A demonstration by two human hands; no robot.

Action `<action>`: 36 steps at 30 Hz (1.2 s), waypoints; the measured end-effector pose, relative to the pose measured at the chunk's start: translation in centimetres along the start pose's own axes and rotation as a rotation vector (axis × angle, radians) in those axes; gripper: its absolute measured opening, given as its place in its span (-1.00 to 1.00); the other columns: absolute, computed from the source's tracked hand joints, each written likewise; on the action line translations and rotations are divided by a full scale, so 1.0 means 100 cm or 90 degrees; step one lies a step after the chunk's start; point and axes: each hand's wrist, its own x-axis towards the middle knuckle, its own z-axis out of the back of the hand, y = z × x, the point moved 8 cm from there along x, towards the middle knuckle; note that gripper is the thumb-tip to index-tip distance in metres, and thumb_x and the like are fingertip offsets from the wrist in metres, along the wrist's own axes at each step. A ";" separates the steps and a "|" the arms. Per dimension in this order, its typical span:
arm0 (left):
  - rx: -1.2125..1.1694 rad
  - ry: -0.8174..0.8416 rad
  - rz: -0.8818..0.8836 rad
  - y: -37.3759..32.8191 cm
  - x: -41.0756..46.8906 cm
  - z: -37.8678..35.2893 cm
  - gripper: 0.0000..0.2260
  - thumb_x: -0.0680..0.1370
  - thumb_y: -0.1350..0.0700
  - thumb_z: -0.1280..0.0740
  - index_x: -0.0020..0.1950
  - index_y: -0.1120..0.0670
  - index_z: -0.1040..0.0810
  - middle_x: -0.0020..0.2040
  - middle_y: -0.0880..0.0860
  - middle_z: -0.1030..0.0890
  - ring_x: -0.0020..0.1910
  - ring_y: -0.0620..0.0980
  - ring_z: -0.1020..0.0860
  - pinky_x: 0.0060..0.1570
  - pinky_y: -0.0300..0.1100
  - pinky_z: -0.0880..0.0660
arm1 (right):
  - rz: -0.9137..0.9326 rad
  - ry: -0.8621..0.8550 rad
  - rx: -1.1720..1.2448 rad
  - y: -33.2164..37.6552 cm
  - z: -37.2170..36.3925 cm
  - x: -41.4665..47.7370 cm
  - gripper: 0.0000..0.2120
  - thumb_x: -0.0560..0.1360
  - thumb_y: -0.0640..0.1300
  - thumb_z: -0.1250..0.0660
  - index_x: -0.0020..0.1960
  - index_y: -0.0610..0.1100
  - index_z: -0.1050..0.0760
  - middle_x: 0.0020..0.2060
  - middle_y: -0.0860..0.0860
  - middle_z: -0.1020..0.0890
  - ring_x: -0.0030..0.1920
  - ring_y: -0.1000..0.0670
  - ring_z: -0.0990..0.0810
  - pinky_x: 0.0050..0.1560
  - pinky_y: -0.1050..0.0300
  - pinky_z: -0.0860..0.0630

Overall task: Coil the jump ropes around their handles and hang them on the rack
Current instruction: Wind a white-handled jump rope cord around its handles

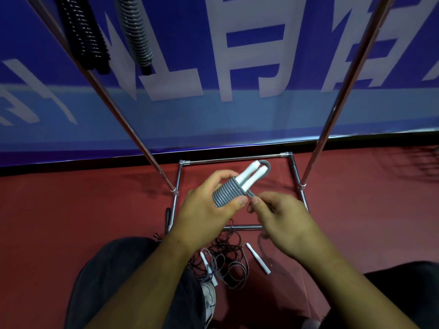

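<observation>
Two finished bundles, a black coiled jump rope (83, 32) and a grey coiled jump rope (136, 27), hang on the chrome tube rack (344, 91). The left hand (209, 205) grips a part-wound grey cord on paired white plastic handles (228, 194). The right hand (282, 224) pinches its loose tail beside the coil. A tangle of uncoiled ropes (228, 262) waits on the red floor (95, 210) by the rack base's near bar.

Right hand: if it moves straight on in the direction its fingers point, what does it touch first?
Most likely the grey coil wound around the white handles, or the left hand holding it. The right hand pinches the rope's loose end just beside the coil, though depth is unclear.
</observation>
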 end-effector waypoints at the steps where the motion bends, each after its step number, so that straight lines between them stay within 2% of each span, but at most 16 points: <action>1: 0.006 -0.001 -0.003 0.000 0.000 0.000 -0.67 0.51 0.02 -0.53 0.19 -0.24 -0.53 -0.11 -0.10 -0.69 -0.21 -0.09 -0.64 -0.16 -0.08 -0.59 | -0.014 0.012 0.018 0.000 -0.001 0.000 -0.71 0.64 0.00 -0.25 -0.20 -0.02 -0.59 -0.38 -0.04 -0.60 -0.42 0.01 -0.55 -0.28 0.08 -0.51; 3: 0.049 0.002 -0.016 -0.003 -0.001 -0.001 -0.65 0.50 -0.02 -0.53 0.20 -0.26 -0.50 -0.10 -0.13 -0.69 -0.23 -0.11 -0.64 -0.19 -0.07 -0.59 | -0.064 0.042 0.088 -0.004 -0.005 0.000 -0.67 0.66 -0.02 -0.24 -0.25 -0.02 -0.57 -0.51 -0.05 -0.49 -0.47 0.01 -0.49 -0.37 0.14 -0.45; 5: 0.163 -0.008 -0.033 -0.007 -0.003 -0.001 -0.63 0.48 -0.10 -0.51 0.21 -0.30 -0.45 -0.09 -0.22 -0.68 -0.22 -0.19 -0.62 -0.23 -0.13 -0.55 | -0.111 0.061 0.172 -0.008 -0.011 -0.002 -0.62 0.67 -0.02 -0.22 -0.28 -0.09 -0.53 -0.56 0.05 -0.38 -0.53 0.01 -0.39 -0.41 0.13 -0.38; 8: 0.333 -0.068 -0.096 -0.023 -0.008 -0.001 -0.59 0.48 -0.19 -0.47 0.24 -0.33 -0.38 -0.04 -0.30 -0.64 -0.12 -0.20 -0.61 -0.19 -0.17 -0.49 | -0.138 0.040 0.190 -0.004 -0.010 -0.006 -0.51 0.62 0.22 -0.21 -0.34 -0.08 -0.43 -0.59 0.10 -0.27 -0.58 0.08 -0.24 -0.44 0.16 -0.22; 10: 0.398 -0.110 -0.173 -0.033 -0.015 -0.007 -0.57 0.44 -0.16 -0.52 0.23 -0.31 -0.41 -0.04 -0.28 -0.63 -0.13 -0.18 -0.61 -0.28 -0.20 -0.48 | -0.139 0.024 0.194 -0.001 -0.006 -0.007 -0.42 0.45 0.45 -0.18 -0.33 -0.08 -0.39 -0.56 0.07 -0.23 -0.56 0.05 -0.19 -0.48 0.19 -0.15; 11: 0.419 -0.129 -0.201 -0.036 -0.017 -0.009 -0.53 0.40 -0.13 -0.56 0.22 -0.29 -0.43 -0.05 -0.28 -0.63 -0.15 -0.17 -0.61 -0.34 -0.23 -0.47 | -0.144 0.013 0.208 -0.002 -0.005 -0.007 -0.39 0.38 0.49 -0.17 -0.32 -0.09 -0.38 -0.55 0.05 -0.21 -0.54 0.03 -0.17 -0.47 0.18 -0.13; 13: 0.418 -0.141 -0.225 -0.035 -0.019 -0.013 -0.47 0.36 -0.09 -0.59 0.24 -0.27 -0.45 0.00 -0.28 -0.63 -0.13 -0.18 -0.62 -0.37 -0.24 -0.49 | -0.159 -0.010 0.242 -0.007 -0.005 -0.006 -0.40 0.42 0.46 -0.21 -0.37 -0.09 -0.39 -0.55 0.05 -0.21 -0.55 0.03 -0.15 -0.44 0.17 -0.11; 15: 0.365 -0.099 -0.226 -0.029 -0.017 -0.016 -0.51 0.42 -0.11 -0.54 0.29 -0.29 -0.45 0.14 -0.32 -0.61 0.00 -0.24 -0.61 -0.22 -0.25 -0.54 | -0.197 -0.039 0.287 -0.019 -0.006 -0.003 -0.42 0.57 0.28 -0.26 -0.47 -0.08 -0.46 -0.59 0.10 -0.27 -0.59 0.09 -0.20 -0.38 0.16 -0.14; 18: 0.102 0.011 -0.133 -0.014 -0.010 -0.017 -0.62 0.53 -0.07 -0.47 0.31 -0.27 -0.49 0.16 -0.29 -0.63 0.06 -0.21 -0.63 0.00 -0.12 -0.60 | -0.176 -0.032 0.312 -0.022 -0.007 0.002 -0.48 0.62 0.15 -0.26 -0.49 0.07 -0.55 -0.61 0.16 -0.35 -0.60 0.18 -0.28 -0.33 0.16 -0.17; 20: -0.066 0.077 -0.027 -0.003 -0.005 -0.019 -0.66 0.61 -0.07 -0.40 0.36 -0.33 -0.47 0.03 -0.16 -0.70 -0.09 -0.08 -0.68 -0.11 -0.03 -0.62 | -0.105 0.005 0.291 -0.008 -0.008 0.000 -0.51 0.66 0.11 -0.25 -0.43 0.11 -0.57 -0.60 0.19 -0.40 -0.57 0.20 -0.34 -0.36 0.21 -0.24; 22: -0.151 0.137 0.042 0.002 -0.004 -0.022 -0.66 0.63 -0.16 -0.34 0.39 -0.39 -0.44 -0.09 -0.01 -0.72 -0.26 0.02 -0.65 -0.34 -0.10 -0.55 | -0.035 0.039 0.256 0.007 -0.008 -0.004 -0.53 0.69 -0.03 -0.21 -0.38 0.08 -0.58 -0.58 0.26 -0.46 -0.53 0.25 -0.43 -0.39 0.40 -0.29; 25: -0.209 0.190 0.073 0.000 -0.006 -0.026 -0.65 0.54 -0.20 -0.35 0.33 -0.35 -0.51 -0.13 -0.01 -0.72 -0.37 0.04 -0.64 -0.50 -0.21 -0.47 | 0.044 0.068 0.240 0.022 -0.003 -0.007 -0.71 0.69 -0.13 -0.19 -0.16 -0.04 -0.55 -0.52 0.26 -0.50 -0.48 0.26 -0.47 -0.39 0.45 -0.35; 28: -0.205 0.172 0.055 -0.001 -0.006 -0.023 -0.79 0.57 -0.09 -0.42 0.19 -0.28 -0.60 -0.19 0.04 -0.70 -0.43 0.02 -0.58 -0.47 -0.18 -0.45 | 0.052 0.077 0.243 0.025 -0.001 -0.006 -0.65 0.68 -0.15 -0.21 -0.27 -0.02 -0.51 -0.55 0.22 -0.46 -0.51 0.25 -0.44 -0.42 0.47 -0.33; 30: -0.195 0.141 0.057 0.003 -0.002 -0.019 -0.81 0.57 -0.05 -0.45 0.15 -0.27 -0.61 -0.17 0.08 -0.72 -0.43 0.01 -0.58 -0.47 -0.16 -0.45 | 0.058 0.061 0.201 0.021 -0.001 -0.005 -0.68 0.68 -0.12 -0.23 -0.24 0.00 -0.54 -0.54 0.25 -0.48 -0.49 0.25 -0.45 -0.40 0.44 -0.33; 33: -0.195 0.099 0.070 0.009 0.001 -0.014 -0.84 0.60 -0.02 -0.43 0.17 -0.17 -0.61 -0.16 0.08 -0.72 -0.42 0.01 -0.58 -0.51 -0.19 -0.45 | 0.097 0.040 0.058 0.010 -0.005 -0.002 -0.89 0.65 -0.02 -0.28 0.02 0.10 -0.59 -0.30 0.21 -0.64 -0.29 0.16 -0.58 -0.20 0.17 -0.50; 36: -0.193 0.093 0.079 0.011 0.001 -0.014 -0.85 0.62 -0.02 -0.40 0.19 -0.13 -0.60 -0.15 0.08 -0.71 -0.41 -0.01 -0.57 -0.51 -0.21 -0.43 | 0.139 -0.007 -0.017 0.005 -0.002 -0.001 -0.89 0.63 -0.02 -0.30 -0.02 0.09 -0.59 -0.27 0.08 -0.64 -0.24 0.04 -0.59 -0.13 0.07 -0.52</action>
